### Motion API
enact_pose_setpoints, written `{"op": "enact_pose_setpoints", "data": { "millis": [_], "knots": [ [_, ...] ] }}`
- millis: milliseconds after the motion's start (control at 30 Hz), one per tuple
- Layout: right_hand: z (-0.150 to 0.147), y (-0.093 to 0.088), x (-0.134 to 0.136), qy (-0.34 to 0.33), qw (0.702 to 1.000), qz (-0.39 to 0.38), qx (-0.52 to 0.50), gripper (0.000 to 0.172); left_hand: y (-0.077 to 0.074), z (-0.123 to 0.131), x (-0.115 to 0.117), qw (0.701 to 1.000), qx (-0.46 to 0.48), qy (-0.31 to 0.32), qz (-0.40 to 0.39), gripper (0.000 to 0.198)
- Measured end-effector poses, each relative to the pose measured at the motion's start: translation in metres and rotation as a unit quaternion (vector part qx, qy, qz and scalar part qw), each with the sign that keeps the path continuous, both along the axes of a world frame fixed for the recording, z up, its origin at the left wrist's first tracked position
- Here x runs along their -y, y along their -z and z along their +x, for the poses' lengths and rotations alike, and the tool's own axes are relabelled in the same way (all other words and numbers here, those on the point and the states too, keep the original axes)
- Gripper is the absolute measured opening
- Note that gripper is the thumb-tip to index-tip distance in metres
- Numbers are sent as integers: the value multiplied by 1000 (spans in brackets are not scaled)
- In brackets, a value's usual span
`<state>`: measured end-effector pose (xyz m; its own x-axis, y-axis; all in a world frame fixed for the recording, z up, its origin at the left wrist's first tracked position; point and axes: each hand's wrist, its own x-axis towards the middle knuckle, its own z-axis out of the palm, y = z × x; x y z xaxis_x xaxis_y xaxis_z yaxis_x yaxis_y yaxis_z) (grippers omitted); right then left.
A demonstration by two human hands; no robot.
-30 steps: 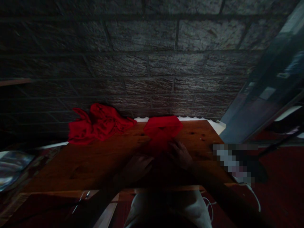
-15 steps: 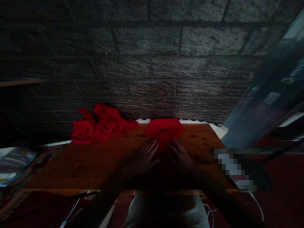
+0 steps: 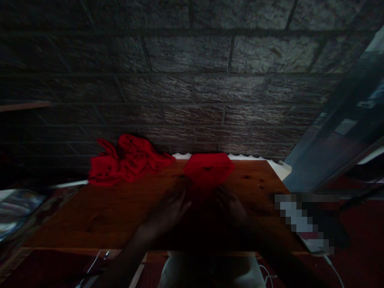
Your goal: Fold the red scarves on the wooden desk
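Observation:
A flat red cloth (image 3: 208,170) lies on the wooden table (image 3: 114,208) near its far edge. My left hand (image 3: 169,208) rests at the cloth's near left side with fingers stretched out over it. My right hand (image 3: 229,206) lies on the cloth's near right side; it is dark and its fingers are hard to make out. A crumpled red cloth (image 3: 127,160) sits at the table's far left, against the wall.
A dark brick wall (image 3: 192,80) rises right behind the table. A blurred-out object (image 3: 306,222) with a white cable lies at the table's right edge. A slanted glass pane (image 3: 339,120) stands at the right. Scissors-like metal (image 3: 99,260) shows below the near edge.
My left hand slid up from the near table onto the cloth's left side. My right hand stayed by the cloth. The view shifted slightly downward.

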<state>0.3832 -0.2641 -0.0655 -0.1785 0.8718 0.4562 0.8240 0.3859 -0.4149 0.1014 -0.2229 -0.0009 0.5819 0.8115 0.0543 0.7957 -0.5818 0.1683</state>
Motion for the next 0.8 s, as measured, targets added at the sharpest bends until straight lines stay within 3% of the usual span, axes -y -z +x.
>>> {"op": "enact_pose_setpoints", "data": {
  "millis": [167, 267, 333, 467, 567, 633, 800],
  "knots": [
    [18, -11, -38, 64, 997, 7, -48, 43, -4, 26, -80, 994, 91, -64, -25, 55],
    [42, -19, -84, 141, 987, 9, -76, 46, 5, 34, -134, 978, 148, -138, -42, 45],
    [58, -18, -111, 185, 977, 19, -101, 54, 14, 36, -157, 972, 178, -145, -51, 42],
    [77, 3, -136, 199, 970, 8, -141, 71, 33, 37, -167, 966, 200, -159, -41, 39],
    [79, 17, -140, 208, 969, 4, -136, 64, 42, 41, -165, 953, 206, -219, -28, 43],
    [78, 19, -141, 227, 965, 1, -130, 58, 44, 43, -166, 950, 215, -227, -28, 40],
    [80, 14, -144, 240, 963, -18, -123, 52, 48, 42, -174, 934, 307, -176, -42, 30]
  ]
}}
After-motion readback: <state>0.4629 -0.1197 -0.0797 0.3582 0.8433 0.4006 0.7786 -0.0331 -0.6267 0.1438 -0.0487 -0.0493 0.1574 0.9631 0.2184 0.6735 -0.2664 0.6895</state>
